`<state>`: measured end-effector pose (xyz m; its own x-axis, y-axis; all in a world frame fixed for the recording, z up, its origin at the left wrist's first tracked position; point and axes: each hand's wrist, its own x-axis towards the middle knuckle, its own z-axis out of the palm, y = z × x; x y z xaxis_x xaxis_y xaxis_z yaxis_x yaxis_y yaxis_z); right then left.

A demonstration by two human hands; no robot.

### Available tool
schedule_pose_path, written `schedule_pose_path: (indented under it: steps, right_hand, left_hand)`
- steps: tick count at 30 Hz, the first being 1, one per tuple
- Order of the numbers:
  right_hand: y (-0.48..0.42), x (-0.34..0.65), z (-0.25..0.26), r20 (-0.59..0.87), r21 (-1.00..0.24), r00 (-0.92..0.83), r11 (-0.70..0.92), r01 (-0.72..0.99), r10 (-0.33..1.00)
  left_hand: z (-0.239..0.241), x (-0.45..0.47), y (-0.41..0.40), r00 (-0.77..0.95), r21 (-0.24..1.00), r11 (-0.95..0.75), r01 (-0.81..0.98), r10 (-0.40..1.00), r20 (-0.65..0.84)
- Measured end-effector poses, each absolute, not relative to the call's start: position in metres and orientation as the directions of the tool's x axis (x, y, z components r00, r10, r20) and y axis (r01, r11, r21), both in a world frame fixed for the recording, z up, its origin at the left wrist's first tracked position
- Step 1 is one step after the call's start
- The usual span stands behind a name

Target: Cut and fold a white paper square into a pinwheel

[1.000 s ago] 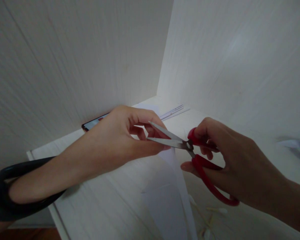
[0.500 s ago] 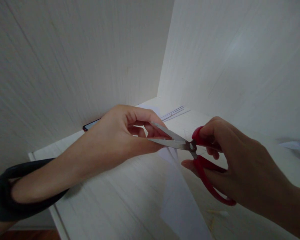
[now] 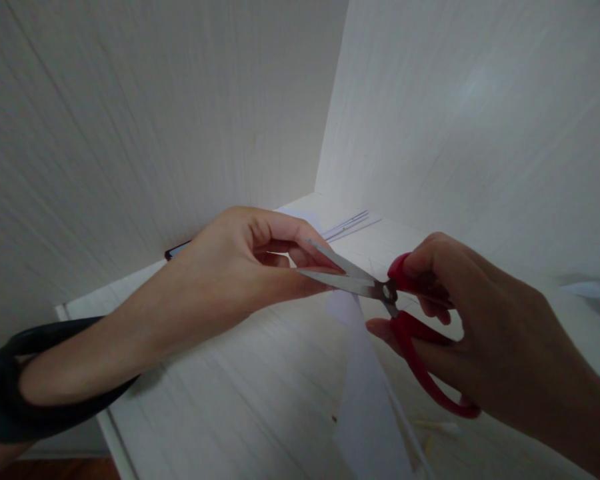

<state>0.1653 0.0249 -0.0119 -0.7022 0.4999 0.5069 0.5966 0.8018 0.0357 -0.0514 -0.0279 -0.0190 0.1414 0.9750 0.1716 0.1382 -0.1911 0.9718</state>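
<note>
My right hand (image 3: 500, 333) grips a pair of scissors (image 3: 353, 283), fingers and thumb through the red handles. The metal blades are spread apart and point left, overlapping the fingertips of my left hand (image 3: 235, 267) in view. That hand is closed in a pinch on the top end of a white sheet of paper (image 3: 370, 400), just by the blades. From the pinch the sheet hangs down toward the bottom of the view. The exact spot where paper and blades meet is hidden behind the fingers and the lower blade.
Thin white strips (image 3: 347, 227) lie behind my left hand near the corner of two pale panels. A dark-edged phone-like object (image 3: 177, 251) leans at the left panel. A small pale stick (image 3: 437, 425) lies at lower right; a blurred whitish item (image 3: 595, 291) sits far right.
The scissors and my right hand have shifted slightly right. The paper's lower part has swung a little to the right and turned, uncovering a small dark speck on the surface.
</note>
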Motion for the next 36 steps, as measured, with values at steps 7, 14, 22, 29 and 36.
schedule_pose_path:
  steps: [7, 14, 22, 29, 36]
  right_hand:
    - [0.024, 0.167, -0.014, 0.511, 0.038, -0.704, 0.805, 0.591, 0.493]
    - [0.025, 0.168, -0.012, 0.533, 0.059, -0.692, 0.794, 0.605, 0.487]
    - [0.024, 0.171, -0.014, 0.550, 0.084, -0.689, 0.789, 0.609, 0.473]
    - [0.024, 0.172, -0.015, 0.547, 0.054, -0.688, 0.799, 0.599, 0.478]
    - [0.030, 0.171, -0.005, 0.532, -0.114, -0.596, 0.749, 0.653, 0.601]
  left_hand:
    - [-0.019, -0.051, -0.026, 0.129, 0.966, -0.223, 0.131, 0.970, 0.207]
    - [-0.020, -0.052, -0.028, 0.200, 0.977, -0.208, 0.051, 0.960, 0.194]
    - [-0.018, -0.051, -0.029, 0.210, 0.984, -0.179, 0.021, 0.963, 0.171]
    - [-0.021, -0.051, -0.028, 0.150, 0.960, -0.245, 0.136, 0.963, 0.224]
    - [-0.022, -0.052, -0.026, 0.105, 0.929, -0.255, 0.266, 0.966, 0.235]
